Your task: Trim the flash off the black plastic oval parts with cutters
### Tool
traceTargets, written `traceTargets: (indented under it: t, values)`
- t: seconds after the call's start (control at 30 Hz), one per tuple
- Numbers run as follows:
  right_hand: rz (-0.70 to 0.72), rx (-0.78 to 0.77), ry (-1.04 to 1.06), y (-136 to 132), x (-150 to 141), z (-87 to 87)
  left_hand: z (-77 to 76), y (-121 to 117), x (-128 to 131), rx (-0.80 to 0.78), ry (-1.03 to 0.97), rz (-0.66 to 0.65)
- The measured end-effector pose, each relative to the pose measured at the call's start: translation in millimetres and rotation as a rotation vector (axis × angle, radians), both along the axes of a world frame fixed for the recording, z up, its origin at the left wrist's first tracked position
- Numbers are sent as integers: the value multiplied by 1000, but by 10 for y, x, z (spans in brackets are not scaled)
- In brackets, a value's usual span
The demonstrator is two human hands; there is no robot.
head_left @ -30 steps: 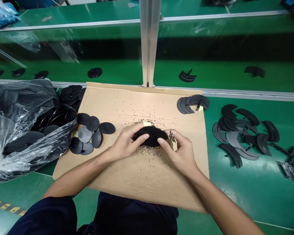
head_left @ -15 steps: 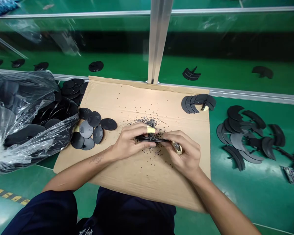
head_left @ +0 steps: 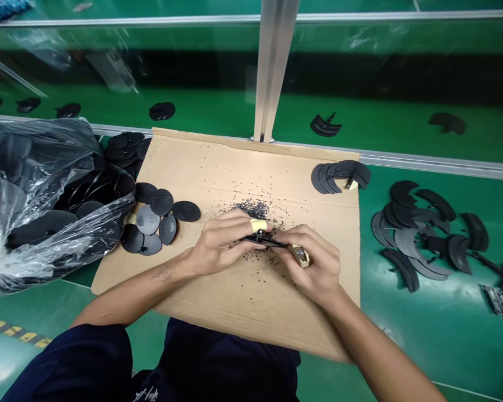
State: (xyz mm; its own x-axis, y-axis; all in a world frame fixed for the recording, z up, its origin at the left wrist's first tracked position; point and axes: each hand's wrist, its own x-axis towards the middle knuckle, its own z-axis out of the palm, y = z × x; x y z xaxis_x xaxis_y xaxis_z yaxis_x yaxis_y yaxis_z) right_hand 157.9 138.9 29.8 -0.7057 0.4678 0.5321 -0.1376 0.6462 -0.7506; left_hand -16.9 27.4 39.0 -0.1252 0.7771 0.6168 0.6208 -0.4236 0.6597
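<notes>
My left hand [head_left: 218, 245] is closed on a thin black plastic piece [head_left: 265, 241], pinched between thumb and fingers and seen nearly edge-on. Yellow tape [head_left: 259, 225] wraps one of its fingertips. In my closed right hand [head_left: 316, 265] is a small tool [head_left: 300, 255] with a tan, metal-lined butt end; its working end is hidden by the fingers, so its kind is unclear. That hand's fingertips meet the right end of the black piece. Just beyond and beneath the hands, a heap of tiny black scraps [head_left: 254, 209] lies on a cardboard sheet [head_left: 235, 307].
Several black discs [head_left: 162, 202] lie on the cardboard's left side, beside a clear plastic bag [head_left: 37, 184] full of similar ones. Curved black pieces [head_left: 327, 178] overlap at its back right corner; more curved pieces [head_left: 406, 243] lie right on the green surface. A metal post [head_left: 272, 72] rises behind.
The black piece has tilted between my hands, its right end now lower than its left. Both hands stay in nearly the same place, with the right wrist slightly turned.
</notes>
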Motion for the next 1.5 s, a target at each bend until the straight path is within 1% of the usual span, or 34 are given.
traceTargets:
  t: [0.17,0.27,0.4,0.5,0.67,0.77,0.8,0.87,0.97,1.07,1.17,1.27,1.37,1.5]
  values:
    - [28,-15,-3,-5,6,-14,25,-9,2,58,23,32]
    - [34,-37,4,-20,7,-16,28,-10,-14,5,7,16]
    - [8,-88,13,-31,-6,5,10,-9,-31,-117,-57,-81]
    - [-6,-101,4,-17,-20,16,-19,-11,-33,-146,-72,-75]
    - [-12,-61,27,15,-23,-1,-73,-9,-44,-138,40,-51]
    - [7,-61,37,18,-11,0,-91,-6,-53,-150,77,-66]
    - [25,-63,38,16,-6,4,-89,-5,-61,-163,53,-88]
    - [58,-69,39,13,1,17,-68,1,-87,-214,-66,-162]
    - [76,-85,46,7,1,41,-18,17,-137,-377,-351,-283]
    - [99,-98,53,-6,-6,55,5,29,-153,-565,-613,-338]
    - [102,-68,45,-27,2,50,-11,23,-122,-621,-762,-361]
    - [89,2,37,-42,26,29,-23,4,-78,-581,-770,-356]
    - [88,52,28,-38,43,3,-18,-9,-49,-521,-681,-338]
    - [43,71,15,-20,39,-16,-21,7,-39,-507,-566,-276]
